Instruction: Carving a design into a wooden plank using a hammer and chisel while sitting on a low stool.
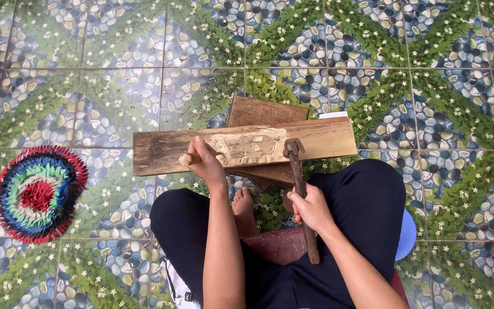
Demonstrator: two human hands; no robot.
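A long wooden plank (161, 150) lies across a darker board (258, 111) on the tiled floor, with a pale, chipped-out patch (247, 146) in its middle. My left hand (206, 163) rests on the plank and grips a short wooden-handled tool (190, 158) just left of that patch. My right hand (311, 209) holds the wooden handle of a rusty claw hammer (295, 166), whose head sits on the plank at the right end of the patch.
A round multicoloured rag mat (36, 193) lies on the floor at the left. My bare foot (243, 209) sits under the plank between my knees. I sit on a red stool (278, 245); a blue item (407, 234) shows at my right.
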